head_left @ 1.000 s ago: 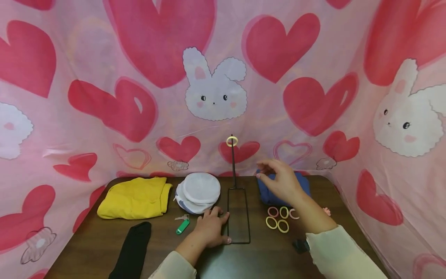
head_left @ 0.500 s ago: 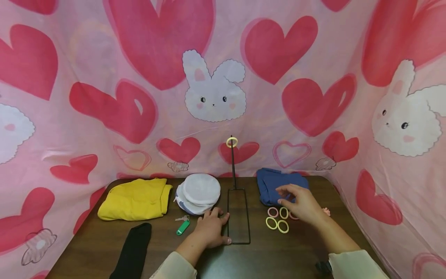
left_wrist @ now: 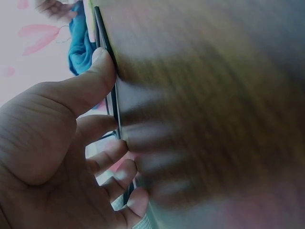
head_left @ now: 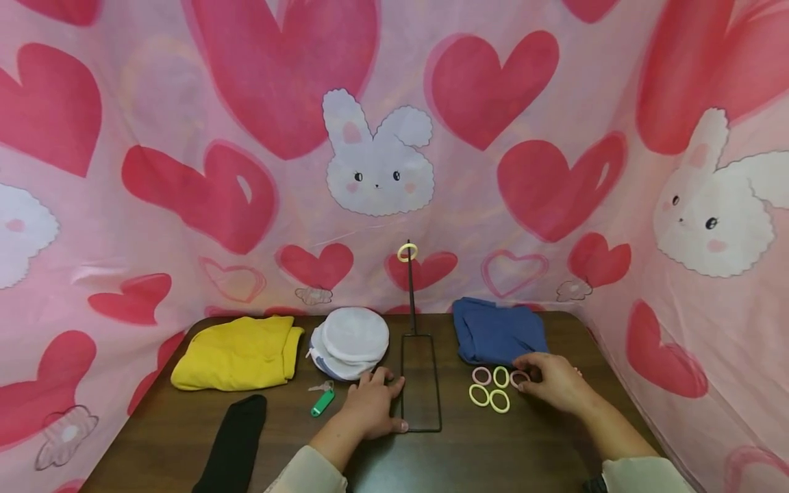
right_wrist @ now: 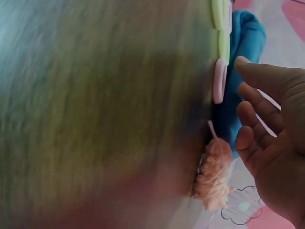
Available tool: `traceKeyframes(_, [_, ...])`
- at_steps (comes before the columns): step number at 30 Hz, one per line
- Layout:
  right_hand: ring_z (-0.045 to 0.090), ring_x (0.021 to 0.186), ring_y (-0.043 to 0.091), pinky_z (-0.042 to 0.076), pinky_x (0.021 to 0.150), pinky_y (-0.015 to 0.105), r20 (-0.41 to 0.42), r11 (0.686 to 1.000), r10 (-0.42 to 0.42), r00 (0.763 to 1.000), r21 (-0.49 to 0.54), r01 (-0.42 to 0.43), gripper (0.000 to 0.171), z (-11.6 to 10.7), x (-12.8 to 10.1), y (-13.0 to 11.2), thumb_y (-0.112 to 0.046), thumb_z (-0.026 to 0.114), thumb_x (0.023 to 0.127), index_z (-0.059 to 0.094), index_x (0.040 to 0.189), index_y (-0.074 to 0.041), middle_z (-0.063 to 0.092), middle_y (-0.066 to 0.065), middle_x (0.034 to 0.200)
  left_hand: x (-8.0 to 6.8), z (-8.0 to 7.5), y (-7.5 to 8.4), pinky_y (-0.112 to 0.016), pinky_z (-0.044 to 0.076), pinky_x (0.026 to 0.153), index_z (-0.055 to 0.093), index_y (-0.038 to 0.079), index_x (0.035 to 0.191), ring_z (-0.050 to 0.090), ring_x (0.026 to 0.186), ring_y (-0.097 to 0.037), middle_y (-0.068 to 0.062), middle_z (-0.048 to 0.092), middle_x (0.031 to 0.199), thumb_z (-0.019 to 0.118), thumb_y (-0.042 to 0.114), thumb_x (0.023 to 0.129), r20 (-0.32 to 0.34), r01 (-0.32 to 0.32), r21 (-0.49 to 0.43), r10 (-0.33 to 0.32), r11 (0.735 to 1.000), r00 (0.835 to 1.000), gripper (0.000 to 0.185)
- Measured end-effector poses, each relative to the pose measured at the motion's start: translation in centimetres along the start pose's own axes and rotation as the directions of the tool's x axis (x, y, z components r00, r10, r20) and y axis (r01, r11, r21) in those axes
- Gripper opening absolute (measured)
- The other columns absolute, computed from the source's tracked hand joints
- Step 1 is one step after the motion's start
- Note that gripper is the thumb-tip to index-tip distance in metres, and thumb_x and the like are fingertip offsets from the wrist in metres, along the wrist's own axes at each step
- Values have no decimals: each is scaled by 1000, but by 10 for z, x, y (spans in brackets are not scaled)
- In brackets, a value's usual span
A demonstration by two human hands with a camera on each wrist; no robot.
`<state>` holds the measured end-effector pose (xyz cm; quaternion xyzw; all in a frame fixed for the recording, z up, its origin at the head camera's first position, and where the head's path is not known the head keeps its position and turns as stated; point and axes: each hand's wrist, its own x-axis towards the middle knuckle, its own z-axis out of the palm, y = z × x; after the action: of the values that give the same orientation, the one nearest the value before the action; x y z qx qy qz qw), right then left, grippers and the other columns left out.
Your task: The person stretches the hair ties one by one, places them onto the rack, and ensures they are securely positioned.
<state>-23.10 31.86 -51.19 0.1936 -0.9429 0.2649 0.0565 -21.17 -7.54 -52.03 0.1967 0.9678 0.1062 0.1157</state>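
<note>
In the head view my left hand (head_left: 372, 405) lies at the left side of a black wire stand (head_left: 411, 294), its fingers spread, thumb on the base's front corner. A yellow ring (head_left: 398, 255) hangs near the top of the stand's rod. My right hand (head_left: 557, 383) hovers over a pink ring (head_left: 511, 381), thumb and forefinger parted right by it. The right wrist view shows this pink ring (right_wrist: 219, 83) lying on the table, below the bent fingers. Several more rings, yellow ones (head_left: 471, 394) and another pink one (head_left: 473, 375), lie to its left.
Folded blue cloth (head_left: 496, 332) sits behind the rings. Left of the stand are a round white pouch (head_left: 355, 335), a key with a green tag (head_left: 322, 402), yellow cloth (head_left: 234, 352) and a black sock (head_left: 237, 438). A fuzzy orange thing (right_wrist: 213, 176) lies beside my right hand.
My right hand has come down and toward me, from over the blue cloth to the rightmost pink ring. The left hand keeps its place on the stand.
</note>
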Motion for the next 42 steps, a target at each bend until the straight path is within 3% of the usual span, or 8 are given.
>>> traceKeyframes(10, [59, 82, 12, 47, 68, 42, 90, 989, 66, 994, -137, -53, 38, 5, 6, 6, -18, 91, 75, 78, 110, -13, 67, -8, 87, 2, 2, -1, -54, 42, 93, 53, 25, 154, 43, 126, -34, -6, 44, 146, 82, 62, 80, 0, 4, 11, -4, 1000, 1000, 87])
traceKeyframes(19, [62, 84, 10, 51, 73, 36, 114, 990, -7, 993, -139, 23, 32, 3, 1, 6, -14, 92, 70, 75, 97, -17, 66, -13, 87, 2, -1, 5, -51, 42, 93, 52, 26, 155, 42, 126, -32, -4, 44, 146, 81, 62, 80, 11, -10, 14, 9, 1000, 1000, 87])
traceKeyframes(29, [63, 88, 14, 48, 71, 45, 177, 990, 54, 983, -136, -30, 43, 1, 4, 4, -24, 96, 66, 75, 103, -17, 71, -8, 92, 0, -1, 0, -50, 42, 92, 52, 27, 154, 43, 126, -32, -3, 44, 146, 81, 62, 80, 13, 14, 12, -14, 1000, 1000, 87])
traceKeyframes(36, [60, 78, 4, 45, 66, 34, 125, 992, -7, 992, -123, 22, 30, 3, 1, 4, -18, 91, 71, 75, 97, -19, 65, -16, 83, -2, -2, 1, -50, 42, 91, 53, 27, 154, 43, 125, -32, -3, 44, 145, 82, 61, 80, 13, 13, 8, -13, 1000, 1000, 87])
traceKeyframes(42, [62, 82, 3, 52, 72, 33, 2, 987, -103, 995, -124, 102, 23, 2, -1, 1, -18, 89, 79, 77, 99, -19, 67, -16, 88, -2, -1, 1, -49, 42, 90, 53, 27, 154, 43, 125, -32, -3, 45, 143, 82, 62, 80, -1, 11, 18, -11, 1000, 1000, 86])
